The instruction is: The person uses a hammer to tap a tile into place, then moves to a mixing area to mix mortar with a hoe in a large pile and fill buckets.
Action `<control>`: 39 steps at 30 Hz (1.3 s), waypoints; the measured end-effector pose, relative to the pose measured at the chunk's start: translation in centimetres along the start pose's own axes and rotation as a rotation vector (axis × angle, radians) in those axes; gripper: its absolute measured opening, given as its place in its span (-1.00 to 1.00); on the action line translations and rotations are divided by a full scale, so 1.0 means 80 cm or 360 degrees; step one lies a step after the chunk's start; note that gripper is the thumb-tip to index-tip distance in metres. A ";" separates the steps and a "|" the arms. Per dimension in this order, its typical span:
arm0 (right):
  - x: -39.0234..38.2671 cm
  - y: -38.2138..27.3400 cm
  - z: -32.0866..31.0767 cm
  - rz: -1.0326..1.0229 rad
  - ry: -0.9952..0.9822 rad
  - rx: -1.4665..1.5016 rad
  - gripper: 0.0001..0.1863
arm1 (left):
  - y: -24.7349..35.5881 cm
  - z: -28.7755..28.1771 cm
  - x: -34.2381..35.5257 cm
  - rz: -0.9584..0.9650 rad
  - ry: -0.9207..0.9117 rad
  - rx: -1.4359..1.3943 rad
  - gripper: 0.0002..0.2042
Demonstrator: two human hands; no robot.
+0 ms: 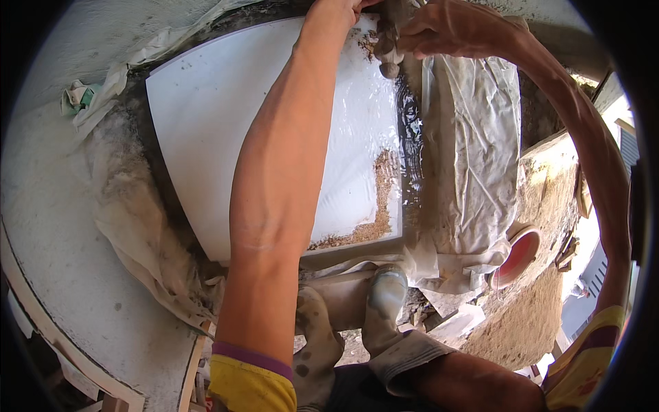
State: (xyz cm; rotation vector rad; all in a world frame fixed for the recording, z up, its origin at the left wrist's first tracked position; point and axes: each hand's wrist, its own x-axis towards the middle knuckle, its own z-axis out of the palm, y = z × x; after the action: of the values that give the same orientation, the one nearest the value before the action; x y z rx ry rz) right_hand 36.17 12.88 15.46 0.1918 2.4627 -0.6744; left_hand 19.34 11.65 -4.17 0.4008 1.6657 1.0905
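My right hand (446,29) is at the top of the view, its fingers curled against a grey, mud-coated tool with a rounded knob end (388,55). The tool's far part is hidden or cut off. Left of it, my left hand (351,5) reaches the upper edge, where most of its fingers fall outside the picture. Beneath my left forearm lies a large white panel (199,130), its right side wet and shiny. Brown grit (382,199) clings in an L-shaped band along the panel's right and lower edges, with more dark specks near the tool.
Dirty pale sheeting (480,151) covers the right border; more crumpled sheeting (127,192) lines the left. My mud-stained boots (386,295) stand at the panel's near side. A round container with a red inside (518,257) sits at right, by a sandy board (528,316). Rubble lies around the boots.
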 end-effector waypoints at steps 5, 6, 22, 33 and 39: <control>0.001 -0.031 -0.044 0.0583 0.0055 0.0087 -0.65 | 0.002 0.003 -0.004 0.0013 0.0016 -0.0024 -0.66; -0.003 -0.034 -0.041 0.0627 0.0063 -0.0114 -0.65 | 0.002 0.004 -0.004 0.0016 0.0016 -0.0032 -0.65; 0.006 -0.022 -0.054 0.0564 -0.0066 -0.0014 -0.67 | 0.009 -0.003 -0.020 0.0050 0.0146 -0.0057 -0.60; 0.012 0.016 -0.018 0.0192 0.0131 -0.0368 -0.63 | 0.009 -0.001 -0.021 0.0070 0.0181 -0.0052 -0.53; 0.027 -0.009 -0.035 0.0529 0.0051 -0.0195 -0.63 | 0.012 -0.017 -0.029 0.0078 0.0216 0.0090 -0.55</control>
State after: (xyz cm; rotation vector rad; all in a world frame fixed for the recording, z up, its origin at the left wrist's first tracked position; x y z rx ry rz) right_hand 32.78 13.70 16.52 0.5526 2.4128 -0.3793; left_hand 18.82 9.88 -1.99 0.4132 1.8179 1.1299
